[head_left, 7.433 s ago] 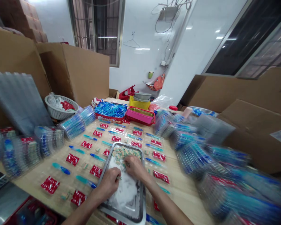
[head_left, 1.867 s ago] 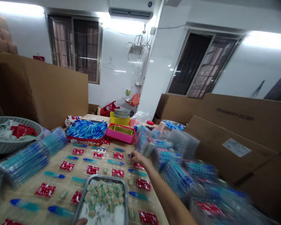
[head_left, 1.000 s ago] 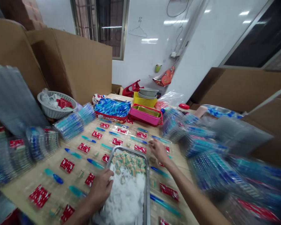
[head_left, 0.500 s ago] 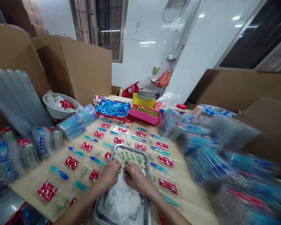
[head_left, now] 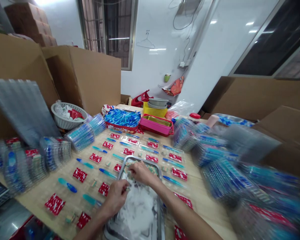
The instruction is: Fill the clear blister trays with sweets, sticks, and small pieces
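A metal tray (head_left: 160, 203) stands in front of me with white powder (head_left: 137, 210) over its near and middle part. Small tan-and-green pieces (head_left: 152, 169) lie heaped at its far end. My right hand (head_left: 141, 172) reaches into that heap, fingers bent together; what they pinch is hidden. Over the tray's left rim is my left hand (head_left: 117, 196), closed, thumb against fingers, with a small tan-and-green piece just showing at the tips. Around the tray lie clear plastic blister packs holding red packets with white spots (head_left: 80, 175) and blue plastic tools (head_left: 67, 185).
At the back stand a red tray of blue tools (head_left: 122, 128), a pink container (head_left: 156, 124) and a yellow basket (head_left: 155, 110). Stacked filled packs (head_left: 225, 176) line the right side, others (head_left: 56, 153) the left. A grey basket (head_left: 67, 125) and cardboard boxes (head_left: 95, 80) stand behind.
My left hand has drawn back from the heap toward the tray's left rim. My right hand has moved further over the pieces at the far end. The view has shifted slightly.
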`<action>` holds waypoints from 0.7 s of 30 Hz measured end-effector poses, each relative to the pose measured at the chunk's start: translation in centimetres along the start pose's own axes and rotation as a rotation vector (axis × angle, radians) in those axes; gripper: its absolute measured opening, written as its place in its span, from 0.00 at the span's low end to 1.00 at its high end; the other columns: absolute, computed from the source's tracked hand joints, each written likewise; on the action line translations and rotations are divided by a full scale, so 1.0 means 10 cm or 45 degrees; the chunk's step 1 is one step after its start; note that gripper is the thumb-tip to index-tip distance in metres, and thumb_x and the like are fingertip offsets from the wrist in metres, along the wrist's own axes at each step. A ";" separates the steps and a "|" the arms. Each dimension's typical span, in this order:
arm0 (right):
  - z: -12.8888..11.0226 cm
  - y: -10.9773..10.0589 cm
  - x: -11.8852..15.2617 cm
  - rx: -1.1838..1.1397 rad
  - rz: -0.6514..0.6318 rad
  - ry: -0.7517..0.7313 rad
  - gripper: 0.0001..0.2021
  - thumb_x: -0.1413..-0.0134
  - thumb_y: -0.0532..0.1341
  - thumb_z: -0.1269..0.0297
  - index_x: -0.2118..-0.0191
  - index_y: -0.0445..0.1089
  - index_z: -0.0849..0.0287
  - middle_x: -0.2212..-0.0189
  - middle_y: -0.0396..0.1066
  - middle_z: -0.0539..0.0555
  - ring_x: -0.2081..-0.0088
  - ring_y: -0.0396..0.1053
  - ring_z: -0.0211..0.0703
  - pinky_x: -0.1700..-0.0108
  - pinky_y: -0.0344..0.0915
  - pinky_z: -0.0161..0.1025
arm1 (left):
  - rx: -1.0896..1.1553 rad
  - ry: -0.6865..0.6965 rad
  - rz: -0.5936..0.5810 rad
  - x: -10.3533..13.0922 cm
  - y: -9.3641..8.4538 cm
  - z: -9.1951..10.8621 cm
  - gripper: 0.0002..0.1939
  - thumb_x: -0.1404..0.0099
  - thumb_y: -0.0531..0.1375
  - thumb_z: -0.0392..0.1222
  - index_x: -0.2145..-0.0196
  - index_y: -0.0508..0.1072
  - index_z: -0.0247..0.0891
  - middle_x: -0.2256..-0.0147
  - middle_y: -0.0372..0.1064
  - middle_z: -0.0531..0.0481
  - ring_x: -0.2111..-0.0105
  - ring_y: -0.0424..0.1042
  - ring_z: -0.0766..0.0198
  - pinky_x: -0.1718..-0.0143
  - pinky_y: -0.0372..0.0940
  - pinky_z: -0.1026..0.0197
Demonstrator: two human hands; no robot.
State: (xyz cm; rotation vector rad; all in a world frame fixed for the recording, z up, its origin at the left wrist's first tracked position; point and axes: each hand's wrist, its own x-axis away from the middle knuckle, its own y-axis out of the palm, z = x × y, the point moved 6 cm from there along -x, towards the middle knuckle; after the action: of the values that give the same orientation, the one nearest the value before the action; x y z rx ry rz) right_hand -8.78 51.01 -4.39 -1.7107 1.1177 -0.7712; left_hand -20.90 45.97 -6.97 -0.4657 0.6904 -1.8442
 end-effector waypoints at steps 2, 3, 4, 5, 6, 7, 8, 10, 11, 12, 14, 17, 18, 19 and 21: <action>-0.02 0.01 -0.03 0.087 -0.034 -0.001 0.09 0.54 0.54 0.77 0.70 0.70 0.61 0.72 0.71 0.54 0.65 0.64 0.42 0.59 0.51 0.38 | 0.010 -0.014 0.013 -0.01 0.00 -0.01 0.06 0.48 0.54 0.31 0.74 0.69 0.37 0.79 0.62 0.56 0.77 0.61 0.67 0.73 0.52 0.65; -0.03 0.01 -0.04 0.103 -0.049 0.000 0.09 0.54 0.54 0.77 0.71 0.70 0.61 0.71 0.71 0.54 0.65 0.64 0.43 0.58 0.50 0.39 | 0.011 -0.018 0.019 -0.02 -0.01 -0.02 0.05 0.48 0.54 0.31 0.75 0.69 0.37 0.80 0.61 0.56 0.77 0.61 0.67 0.73 0.52 0.66; -0.03 0.02 -0.04 0.107 -0.057 0.001 0.09 0.54 0.53 0.78 0.71 0.70 0.62 0.71 0.71 0.55 0.65 0.64 0.43 0.58 0.50 0.39 | 0.012 -0.023 0.025 -0.02 -0.01 -0.02 0.05 0.48 0.54 0.31 0.76 0.69 0.37 0.80 0.61 0.56 0.77 0.61 0.67 0.74 0.52 0.66; -0.03 0.02 -0.03 0.105 -0.057 0.002 0.09 0.55 0.53 0.78 0.71 0.70 0.62 0.71 0.71 0.55 0.65 0.64 0.43 0.58 0.50 0.40 | 0.014 -0.026 0.029 -0.02 -0.02 -0.03 0.05 0.48 0.54 0.31 0.76 0.68 0.37 0.80 0.61 0.56 0.77 0.61 0.67 0.74 0.52 0.66; -0.03 0.03 -0.03 0.105 -0.057 0.001 0.09 0.55 0.53 0.78 0.71 0.69 0.61 0.70 0.71 0.55 0.64 0.64 0.43 0.59 0.50 0.39 | 0.017 -0.027 0.032 -0.02 -0.02 -0.03 0.06 0.48 0.54 0.30 0.76 0.68 0.37 0.80 0.61 0.56 0.77 0.61 0.68 0.74 0.52 0.66; -0.03 0.03 -0.02 0.104 -0.057 -0.002 0.09 0.55 0.53 0.78 0.71 0.69 0.61 0.68 0.71 0.55 0.64 0.64 0.43 0.59 0.50 0.39 | 0.020 -0.029 0.034 -0.01 -0.03 -0.02 0.06 0.48 0.53 0.30 0.76 0.68 0.37 0.80 0.60 0.56 0.77 0.60 0.68 0.74 0.52 0.66; -0.02 0.03 -0.01 0.101 -0.057 -0.007 0.09 0.56 0.53 0.78 0.71 0.69 0.61 0.67 0.71 0.55 0.64 0.64 0.43 0.60 0.49 0.39 | 0.023 -0.030 0.035 -0.01 -0.03 -0.01 0.06 0.48 0.53 0.30 0.76 0.68 0.37 0.80 0.60 0.56 0.78 0.60 0.68 0.74 0.51 0.66; -0.01 0.05 0.01 0.089 -0.055 -0.018 0.09 0.57 0.53 0.79 0.71 0.68 0.61 0.67 0.70 0.55 0.63 0.64 0.43 0.61 0.49 0.38 | 0.031 -0.035 0.035 0.01 -0.03 0.00 0.07 0.49 0.53 0.29 0.76 0.68 0.37 0.81 0.59 0.57 0.78 0.59 0.68 0.75 0.51 0.67; -0.01 0.05 0.01 0.083 -0.053 -0.023 0.10 0.57 0.53 0.79 0.71 0.68 0.60 0.68 0.70 0.54 0.63 0.64 0.43 0.62 0.49 0.38 | 0.037 -0.036 0.035 0.01 -0.03 0.01 0.07 0.49 0.53 0.28 0.76 0.68 0.37 0.81 0.59 0.57 0.78 0.59 0.68 0.75 0.51 0.67; 0.00 0.06 0.01 0.075 -0.050 -0.026 0.10 0.58 0.53 0.79 0.70 0.68 0.60 0.68 0.70 0.54 0.63 0.64 0.43 0.62 0.48 0.37 | 0.046 -0.036 0.034 0.01 -0.02 0.02 0.07 0.50 0.53 0.28 0.76 0.68 0.37 0.81 0.59 0.57 0.78 0.60 0.68 0.75 0.51 0.67; 0.01 0.07 0.02 0.061 -0.045 -0.031 0.11 0.58 0.54 0.78 0.67 0.68 0.60 0.67 0.69 0.54 0.63 0.64 0.43 0.62 0.48 0.37 | 0.063 -0.027 0.029 0.02 0.00 0.03 0.08 0.50 0.52 0.28 0.76 0.68 0.37 0.80 0.60 0.56 0.78 0.61 0.68 0.75 0.52 0.67; 0.01 0.08 0.02 0.040 -0.039 -0.035 0.10 0.57 0.55 0.77 0.68 0.68 0.61 0.66 0.70 0.55 0.62 0.64 0.43 0.62 0.48 0.37 | 0.074 -0.016 0.023 0.02 0.01 0.04 0.08 0.49 0.52 0.28 0.75 0.69 0.37 0.79 0.63 0.55 0.76 0.63 0.67 0.73 0.54 0.66; 0.01 0.08 0.02 0.032 -0.034 -0.032 0.09 0.58 0.55 0.78 0.69 0.68 0.61 0.66 0.70 0.55 0.62 0.64 0.43 0.62 0.48 0.37 | 0.070 -0.020 0.024 0.03 0.01 0.03 0.08 0.49 0.52 0.28 0.75 0.69 0.37 0.78 0.64 0.54 0.76 0.63 0.66 0.73 0.54 0.66; 0.01 0.07 0.03 0.024 -0.029 -0.027 0.09 0.58 0.55 0.78 0.70 0.69 0.62 0.67 0.70 0.55 0.63 0.64 0.42 0.62 0.49 0.37 | 0.065 -0.026 0.023 0.04 0.00 0.03 0.08 0.49 0.53 0.29 0.75 0.69 0.37 0.78 0.64 0.54 0.76 0.64 0.66 0.73 0.55 0.66; 0.02 0.05 0.04 -0.004 -0.023 -0.008 0.09 0.59 0.55 0.78 0.71 0.69 0.61 0.70 0.71 0.54 0.65 0.65 0.41 0.64 0.49 0.36 | 0.063 -0.035 0.020 0.06 -0.02 0.03 0.07 0.48 0.53 0.30 0.75 0.69 0.37 0.79 0.64 0.54 0.76 0.64 0.65 0.73 0.55 0.65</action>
State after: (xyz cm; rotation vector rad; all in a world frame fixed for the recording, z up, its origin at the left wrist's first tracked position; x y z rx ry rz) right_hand -8.62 50.61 -4.96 -1.7272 1.1012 -0.7750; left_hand -21.03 45.33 -6.61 -0.4513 0.6271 -1.8326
